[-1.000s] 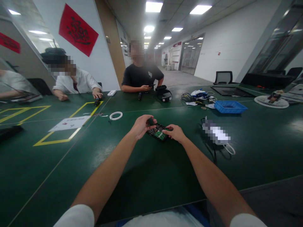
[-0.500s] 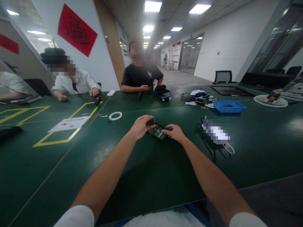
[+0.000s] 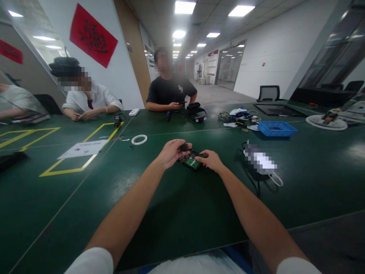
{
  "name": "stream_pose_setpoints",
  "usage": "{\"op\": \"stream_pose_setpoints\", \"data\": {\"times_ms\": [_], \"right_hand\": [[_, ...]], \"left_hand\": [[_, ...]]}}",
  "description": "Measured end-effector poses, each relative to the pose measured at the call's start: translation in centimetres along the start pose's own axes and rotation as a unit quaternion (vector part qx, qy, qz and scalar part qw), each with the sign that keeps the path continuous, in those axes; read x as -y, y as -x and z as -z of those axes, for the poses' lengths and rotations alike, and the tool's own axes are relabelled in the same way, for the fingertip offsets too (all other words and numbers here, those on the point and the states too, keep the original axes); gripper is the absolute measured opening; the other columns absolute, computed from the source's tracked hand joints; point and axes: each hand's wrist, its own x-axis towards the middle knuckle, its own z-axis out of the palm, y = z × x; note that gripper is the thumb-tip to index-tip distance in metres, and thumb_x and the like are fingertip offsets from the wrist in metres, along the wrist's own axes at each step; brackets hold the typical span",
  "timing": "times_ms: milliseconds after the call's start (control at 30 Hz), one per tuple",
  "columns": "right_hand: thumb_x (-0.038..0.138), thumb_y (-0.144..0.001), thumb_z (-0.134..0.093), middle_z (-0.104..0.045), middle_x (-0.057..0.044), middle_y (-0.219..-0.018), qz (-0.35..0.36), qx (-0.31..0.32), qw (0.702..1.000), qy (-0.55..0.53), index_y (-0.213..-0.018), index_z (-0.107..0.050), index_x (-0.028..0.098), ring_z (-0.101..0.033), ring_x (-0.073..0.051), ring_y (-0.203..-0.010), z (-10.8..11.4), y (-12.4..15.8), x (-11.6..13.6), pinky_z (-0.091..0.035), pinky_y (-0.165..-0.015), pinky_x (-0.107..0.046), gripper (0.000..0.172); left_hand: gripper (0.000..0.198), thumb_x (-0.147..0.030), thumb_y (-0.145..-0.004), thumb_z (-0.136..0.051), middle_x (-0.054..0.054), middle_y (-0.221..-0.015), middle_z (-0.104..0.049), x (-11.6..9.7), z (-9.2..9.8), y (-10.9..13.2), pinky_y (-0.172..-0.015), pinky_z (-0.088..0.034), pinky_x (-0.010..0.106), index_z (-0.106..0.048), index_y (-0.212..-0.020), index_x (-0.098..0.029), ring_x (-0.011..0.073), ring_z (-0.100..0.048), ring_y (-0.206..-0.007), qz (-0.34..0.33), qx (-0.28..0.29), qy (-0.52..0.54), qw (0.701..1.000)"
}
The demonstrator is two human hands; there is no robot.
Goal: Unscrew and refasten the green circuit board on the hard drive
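The left hand is pinching what looks like a small dark piece over an opened device lying on the green table; the right hand is gripping the device's right edge.

The circuit board is green, its casing black. The tabletop is dark green with yellow tape outlines, the tray blue, the poster red with black characters.
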Motion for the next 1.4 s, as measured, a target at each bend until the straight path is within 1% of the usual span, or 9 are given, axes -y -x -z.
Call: {"op": "stream_pose_setpoints", "data": {"times_ms": [133, 300, 400, 533, 700, 867, 1033, 1267, 1400], "right_hand": [[0.044, -0.078, -0.083, -0.072, -0.010, -0.106, -0.009, 0.001, 1.000, -0.002, -0.109, -0.070, 0.016, -0.060, -0.006, -0.051, -0.01, -0.04, 0.04, -0.046, -0.042, -0.016, 0.043], [0.046, -0.079, -0.082, -0.072, -0.010, -0.106, -0.009, 0.005, 1.000, -0.001, -0.110, -0.070, 0.016, -0.060, -0.006, -0.052, 0.02, -0.09, -0.08, -0.046, -0.042, -0.016, 0.044], [0.046, -0.079, -0.081, -0.072, -0.010, -0.105, 0.000, 0.010, 1.000, -0.005, -0.109, -0.070, 0.016, -0.061, -0.006, -0.052, 0.07, -0.11, -0.21, -0.047, -0.042, -0.017, 0.043], [0.046, -0.079, -0.081, -0.071, -0.010, -0.107, 0.003, 0.006, 1.000, -0.010, -0.109, -0.070, 0.016, -0.061, -0.006, -0.052, 0.01, -0.14, -0.34, -0.047, -0.042, -0.017, 0.043], [0.045, -0.079, -0.082, -0.072, -0.008, -0.102, 0.001, 0.003, 1.000, -0.006, -0.108, -0.070, 0.016, -0.060, -0.006, -0.050, -0.16, -0.30, -0.50, -0.046, -0.042, -0.017, 0.042], [0.045, -0.079, -0.082, -0.072, -0.008, -0.104, 0.004, 0.002, 1.000, -0.005, -0.108, -0.070, 0.016, -0.060, -0.006, -0.049, -0.17, -0.37, -0.57, -0.046, -0.042, -0.018, 0.043], [0.045, -0.079, -0.082, -0.072, -0.009, -0.103, 0.001, 0.001, 1.000, -0.002, -0.108, -0.071, 0.016, -0.060, -0.006, -0.050, -0.07, -0.19, -0.28, -0.046, -0.043, -0.018, 0.042], [0.043, -0.078, -0.083, -0.073, -0.008, -0.098, 0.000, -0.003, 1.000, 0.000, -0.106, -0.071, 0.016, -0.059, -0.005, -0.049, -0.09, -0.13, -0.13, -0.045, -0.042, -0.017, 0.041], [0.044, -0.079, -0.082, -0.073, -0.008, -0.097, 0.004, 0.000, 1.000, -0.001, -0.106, -0.071, 0.016, -0.059, -0.006, -0.049, -0.07, -0.18, -0.24, -0.045, -0.042, -0.017, 0.041]], "left_hand": [[0.013, -0.024, -0.085, -0.070, 0.015, -0.100, -0.072, 0.06, 0.13, -0.12, -0.080, -0.061, 0.038, -0.067, -0.089, -0.012, 0.0224, -0.069, -0.095, -0.014, -0.001, 0.001, 1.000], [0.017, -0.029, -0.083, -0.072, 0.010, -0.092, -0.068, 0.03, 0.57, -0.33, -0.070, -0.061, 0.030, -0.072, -0.090, -0.013, 0.0169, -0.064, -0.084, -0.021, -0.004, -0.047, 0.999], [0.021, -0.032, -0.085, -0.071, 0.011, -0.090, -0.069, -0.03, 0.68, -0.31, -0.066, -0.060, 0.029, -0.072, -0.094, -0.013, 0.0184, -0.065, -0.083, -0.018, 0.006, -0.061, 0.998], [0.021, -0.031, -0.085, -0.070, 0.014, -0.095, -0.071, -0.07, 0.62, -0.23, -0.064, -0.060, 0.030, -0.069, -0.095, -0.013, 0.0219, -0.069, -0.088, -0.017, -0.009, -0.056, 0.998], [0.018, -0.027, -0.084, -0.072, 0.015, -0.100, -0.073, 0.13, 0.17, -0.10, -0.072, -0.061, 0.033, -0.065, -0.094, -0.014, 0.0238, -0.071, -0.094, -0.006, -0.017, -0.033, 0.999], [0.016, -0.026, -0.079, -0.075, 0.013, -0.097, -0.071, 0.37, -0.09, -0.18, -0.073, -0.062, 0.033, -0.067, -0.085, -0.013, 0.0197, -0.067, -0.088, -0.008, -0.009, -0.040, 0.999], [0.019, -0.030, -0.074, -0.079, 0.008, -0.094, -0.066, 0.42, 0.26, -0.38, -0.068, -0.062, 0.029, -0.072, -0.082, -0.014, 0.0144, -0.059, -0.080, -0.054, -0.058, -0.064, 0.995], [0.025, -0.033, -0.075, -0.080, 0.009, -0.091, -0.070, 0.37, 0.04, -0.24, -0.066, -0.061, 0.029, -0.067, -0.087, -0.016, 0.0200, -0.065, -0.089, -0.056, -0.069, -0.069, 0.994], [0.025, -0.031, -0.077, -0.079, 0.014, -0.098, -0.073, 0.43, -0.27, -0.14, -0.065, -0.060, 0.029, -0.062, -0.088, -0.016, 0.0220, -0.068, -0.093, -0.038, -0.057, -0.055, 0.996]]}}
